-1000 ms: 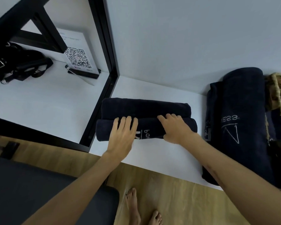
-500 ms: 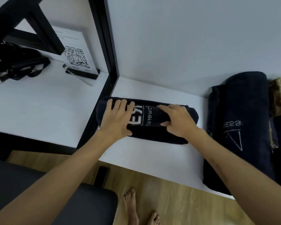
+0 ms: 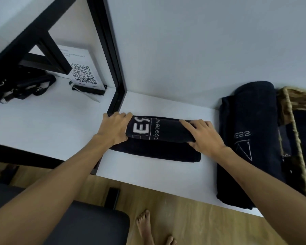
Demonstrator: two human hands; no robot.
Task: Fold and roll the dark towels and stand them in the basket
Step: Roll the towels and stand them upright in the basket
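Observation:
A dark towel roll point(image 3: 162, 131) with white lettering lies crosswise on the white shelf point(image 3: 148, 172), a flat tail of it point(image 3: 157, 152) spread toward me. My left hand point(image 3: 114, 127) grips the roll's left end. My right hand point(image 3: 204, 134) grips its right end, thumb tucked under. A pile of dark towels point(image 3: 249, 138) with a rolled one on top lies to the right. The woven basket point(image 3: 297, 103) stands at the far right edge with dark cloth inside it.
A black metal frame post point(image 3: 111, 55) rises just left of the roll. Beyond it stand a QR-code sign point(image 3: 81, 73) and a black strapped bag point(image 3: 19, 85). A dark seat point(image 3: 81, 227), wooden floor and bare feet point(image 3: 148, 228) are below.
Both hands have rolled the towel away from me toward the wall; the roll has grown thicker and the white lettering has turned up on top, with a flat tail showing toward me.

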